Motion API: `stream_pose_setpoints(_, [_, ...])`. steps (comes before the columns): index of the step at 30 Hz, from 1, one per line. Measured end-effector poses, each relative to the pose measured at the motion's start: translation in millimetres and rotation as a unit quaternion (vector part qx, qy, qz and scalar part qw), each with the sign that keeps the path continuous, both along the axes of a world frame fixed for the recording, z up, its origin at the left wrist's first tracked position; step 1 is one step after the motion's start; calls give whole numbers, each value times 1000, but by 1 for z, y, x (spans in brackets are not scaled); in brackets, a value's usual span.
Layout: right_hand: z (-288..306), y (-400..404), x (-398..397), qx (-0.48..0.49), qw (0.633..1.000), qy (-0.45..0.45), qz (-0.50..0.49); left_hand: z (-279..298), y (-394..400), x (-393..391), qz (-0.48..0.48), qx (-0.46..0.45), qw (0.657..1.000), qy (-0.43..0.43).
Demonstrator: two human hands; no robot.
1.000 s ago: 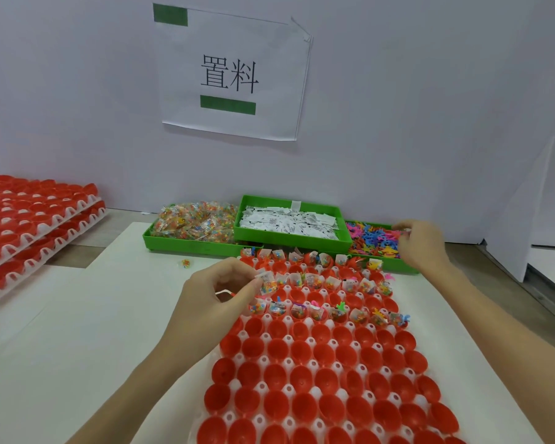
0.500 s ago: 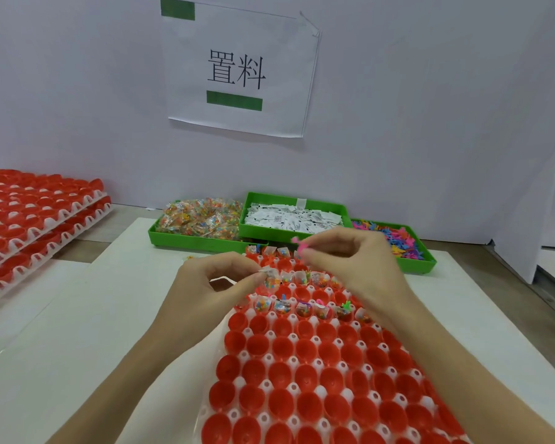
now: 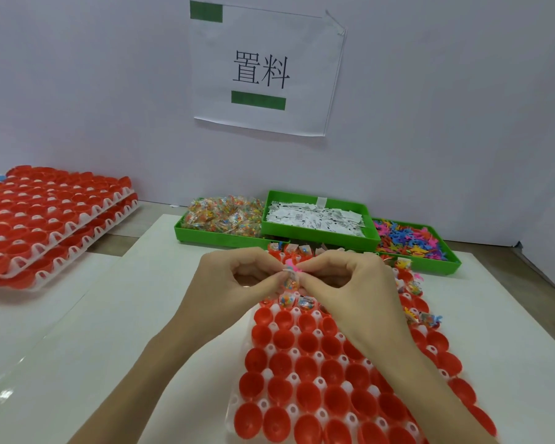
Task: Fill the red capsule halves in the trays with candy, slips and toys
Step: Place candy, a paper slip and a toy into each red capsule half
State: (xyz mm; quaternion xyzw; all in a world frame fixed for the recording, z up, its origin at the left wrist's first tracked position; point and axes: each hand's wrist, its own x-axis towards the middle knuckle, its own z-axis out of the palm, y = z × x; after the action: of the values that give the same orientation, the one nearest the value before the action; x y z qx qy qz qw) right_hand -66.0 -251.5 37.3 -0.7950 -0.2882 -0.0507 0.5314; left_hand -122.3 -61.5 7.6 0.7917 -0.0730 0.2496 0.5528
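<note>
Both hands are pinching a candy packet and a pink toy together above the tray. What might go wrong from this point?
1. The left hand and right hand hold the candy packet and pink toy only by the fingertips, so either piece may slip and land in the wrong capsule half.
2. The right forearm lies low over the empty red capsule halves and close to the filled ones at the tray's right edge; pulling back could knock contents out.
</note>
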Motion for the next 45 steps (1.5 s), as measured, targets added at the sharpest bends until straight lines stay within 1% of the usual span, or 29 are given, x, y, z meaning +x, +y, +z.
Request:
stream_pose_setpoints(7, [-5, -1, -8, 16, 997, 39, 70, 9, 5, -5, 9, 22, 1000, -7])
stream_pose_setpoints(11, [-13, 6, -19, 55, 996, 38, 64, 13, 7, -10, 3, 58, 998, -8])
stream_pose_setpoints(13, [-18, 8, -22, 48, 996, 34, 60, 16, 10, -12, -24, 72, 997, 28])
stream_pose_setpoints(15, [-23, 8, -24, 31, 996, 35, 73, 20, 20, -14, -73, 68, 990, 101])
stream_pose_setpoints(18, [-28, 8, -31, -9, 996, 17, 93, 23, 36, -19, -133, 77, 965, 212])
stream_pose_setpoints(20, [-32, 11, -34, -37, 994, 5, 99, 22, 41, -20, -142, 92, 956, 238])
stream_pose_setpoints(22, [-35, 13, -33, -54, 994, 8, 96, 20, 40, -19, -135, 101, 956, 240])
stream_pose_setpoints(26, [-37, 13, -29, -44, 995, 39, 76, 16, 35, -16, -124, 98, 964, 215])
stream_pose_setpoints(28, [-39, 14, -28, -52, 996, 41, 62, 14, 35, -15, -125, 122, 963, 207])
stream_pose_setpoints(33, [-43, 16, -26, -95, 994, 19, 54, 10, 33, -12, -109, 178, 954, 213])
stream_pose_setpoints(38, [-41, 15, -26, -177, 981, -38, 68, 8, 32, -11, -111, 202, 949, 214])
stream_pose_setpoints(42, [-41, 13, -23, -194, 976, -37, 88, 7, 32, -10, -104, 231, 944, 213])
stream_pose_setpoints(45, [-43, 13, -21, -200, 976, -34, 79, 5, 31, -9, -100, 238, 942, 214])
